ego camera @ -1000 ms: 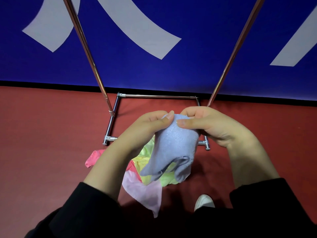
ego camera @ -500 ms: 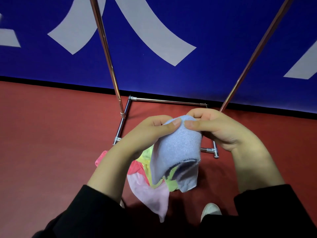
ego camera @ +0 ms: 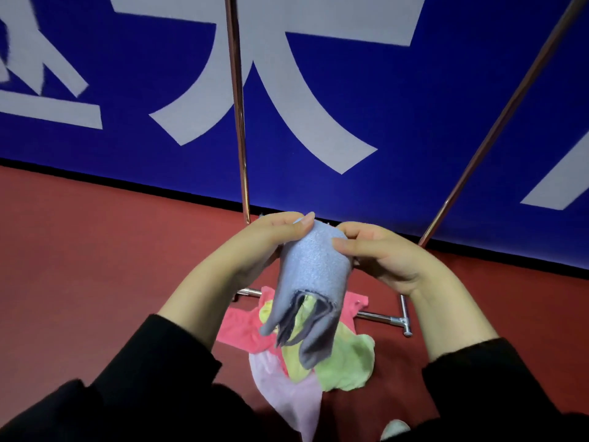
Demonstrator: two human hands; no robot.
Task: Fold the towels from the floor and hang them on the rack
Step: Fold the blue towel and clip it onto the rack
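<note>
Higher now than a moment ago, both my hands lift the folded blue towel [ego camera: 314, 266] toward the rack [ego camera: 237, 122]; my left hand [ego camera: 255, 250] and right hand [ego camera: 379, 253] each pinch its top fold, thumbs in front. Below, pink, yellow-green and pale lilac towels [ego camera: 344, 355] lie heaped on the red floor [ego camera: 95, 250] by the rack's base

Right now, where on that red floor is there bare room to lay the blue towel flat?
Bare floor spreads left of the towel pile, up to the blue wall. A narrower strip lies right of the rack base. It is crowded between the rack's legs, where pink, green and lilac towels overlap beneath the blue towel.
</note>
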